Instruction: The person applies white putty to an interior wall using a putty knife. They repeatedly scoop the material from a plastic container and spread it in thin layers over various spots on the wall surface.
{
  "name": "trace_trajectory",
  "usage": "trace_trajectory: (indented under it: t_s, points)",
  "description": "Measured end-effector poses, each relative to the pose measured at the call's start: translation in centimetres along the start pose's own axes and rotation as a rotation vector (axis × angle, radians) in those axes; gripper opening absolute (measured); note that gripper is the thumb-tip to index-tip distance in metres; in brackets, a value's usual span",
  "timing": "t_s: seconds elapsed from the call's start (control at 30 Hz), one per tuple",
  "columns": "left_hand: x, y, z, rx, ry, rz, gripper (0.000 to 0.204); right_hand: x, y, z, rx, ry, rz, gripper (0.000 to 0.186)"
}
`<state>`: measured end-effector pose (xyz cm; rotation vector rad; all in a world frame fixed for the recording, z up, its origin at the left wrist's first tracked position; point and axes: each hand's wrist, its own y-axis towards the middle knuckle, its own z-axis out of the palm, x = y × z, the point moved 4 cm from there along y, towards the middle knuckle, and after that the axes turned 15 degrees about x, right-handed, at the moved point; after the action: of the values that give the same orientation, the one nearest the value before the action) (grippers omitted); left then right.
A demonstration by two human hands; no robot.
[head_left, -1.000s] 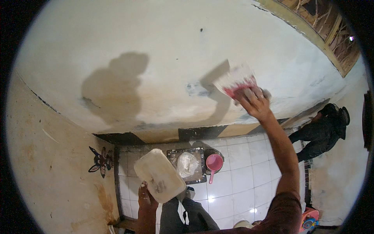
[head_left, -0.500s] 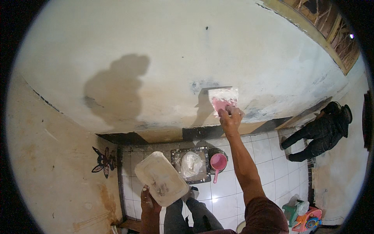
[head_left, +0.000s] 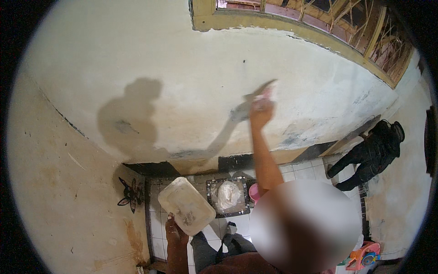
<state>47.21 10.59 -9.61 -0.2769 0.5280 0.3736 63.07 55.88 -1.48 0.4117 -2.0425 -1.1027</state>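
My right hand point(head_left: 261, 109) is closed on a scraper point(head_left: 267, 91) with a pink and white surface, held up against the pale, patched wall point(head_left: 191, 59). Its blade is seen nearly edge-on, and a dark shadow falls beside it. Low on the left, my left hand point(head_left: 172, 228) grips the corner of a shallow, off-white rectangular tub point(head_left: 187, 205) with grey smears in it. Below the wall, a speckled dark square board point(head_left: 212, 205) bears a white bag point(head_left: 229, 195), and a pink dipper point(head_left: 254, 192) is beside it, partly hidden by my arm. A blurred round patch covers the lower right.
Another person point(head_left: 374, 153) in dark clothes stands by the right wall. A yellow-framed grilled window point(head_left: 278, 19) is overhead. A dark butterfly-shaped decoration point(head_left: 130, 194) is on the left wall. A red plastic item point(head_left: 365, 255) lies at lower right, over the tiled floor point(head_left: 303, 171).
My right hand moved down and left, then back up, turning the scraper nearly edge-on. The view shifted, showing more window. A blurred patch now covers the lower right.
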Motion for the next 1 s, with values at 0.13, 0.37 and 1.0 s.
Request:
trace_trajectory:
  t_s: [0.13,0.37,1.0]
  points:
    - [-2.5,0.7,-0.3,0.016,0.053,-0.022,0.059,12.3,-10.4,7.6,0.482,0.077,-0.012,0.022]
    - [-7.2,1.4,-1.6,0.057,0.029,-0.041,0.059,9.6,-9.2,-1.6,0.266,0.039,-0.004,0.012]
    - [-12.8,2.4,-5.0,0.026,0.034,-0.051,0.059,11.6,-13.2,3.8,0.461,0.174,0.294,0.018]
